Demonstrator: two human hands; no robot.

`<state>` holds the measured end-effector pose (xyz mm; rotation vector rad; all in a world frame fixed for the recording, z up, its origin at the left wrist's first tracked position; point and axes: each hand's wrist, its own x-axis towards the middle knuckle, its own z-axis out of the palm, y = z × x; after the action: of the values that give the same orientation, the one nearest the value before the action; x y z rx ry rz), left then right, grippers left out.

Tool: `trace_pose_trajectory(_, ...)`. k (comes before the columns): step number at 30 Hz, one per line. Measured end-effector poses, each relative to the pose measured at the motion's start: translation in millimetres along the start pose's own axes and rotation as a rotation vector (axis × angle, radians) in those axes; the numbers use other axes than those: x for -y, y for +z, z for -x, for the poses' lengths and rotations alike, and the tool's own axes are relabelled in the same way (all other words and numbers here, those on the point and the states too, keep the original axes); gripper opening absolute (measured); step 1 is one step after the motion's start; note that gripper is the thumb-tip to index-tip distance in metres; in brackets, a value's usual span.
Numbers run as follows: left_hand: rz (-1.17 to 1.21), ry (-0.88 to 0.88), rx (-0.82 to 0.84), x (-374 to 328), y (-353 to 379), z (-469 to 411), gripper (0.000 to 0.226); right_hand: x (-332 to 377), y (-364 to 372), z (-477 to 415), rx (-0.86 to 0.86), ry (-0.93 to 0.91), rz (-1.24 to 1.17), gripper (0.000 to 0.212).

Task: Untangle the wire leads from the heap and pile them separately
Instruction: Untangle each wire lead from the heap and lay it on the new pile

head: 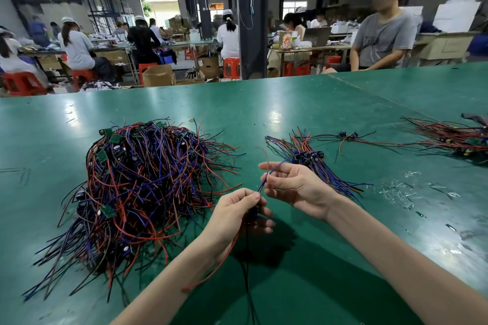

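A big tangled heap [142, 182] of red, blue and black wire leads with small green boards lies on the left of the green table [303, 103]. A smaller sorted pile [314, 163] lies right of centre. My left hand [237, 219] grips one wire lead [262, 183] at its dark component, with red and black wires hanging down below the hand. My right hand [293, 185] pinches the lead's blue and red wires a little higher up, just in front of the sorted pile.
Another bundle of leads [454, 137] lies at the far right edge. Two loose leads [348, 137] sit between it and the sorted pile. Small clear scraps [404, 190] litter the table on the right. A seated person [383, 34] is beyond the table's far edge.
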<state>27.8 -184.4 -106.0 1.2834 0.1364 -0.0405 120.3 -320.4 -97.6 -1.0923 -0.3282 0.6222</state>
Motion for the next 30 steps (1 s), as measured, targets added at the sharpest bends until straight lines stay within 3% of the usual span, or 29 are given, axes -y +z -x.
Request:
trace_pose_trajectory(10, -0.060, 0.038, -0.010, 1, -1, 0, 0.020, -4, 2, -3, -0.115, -0.058, 0.034, 0.005)
trace_pose_trajectory(25, -0.109, 0.037, 0.014, 5, 1, 1, 0.020, 13, -19, -10, -0.405, -0.200, -0.186, 0.019)
trace_pose_trajectory(30, -0.150, 0.051, -0.008, 4, -3, -2, 0.022, 14, -25, -12, -0.475, -0.271, -0.078, 0.027)
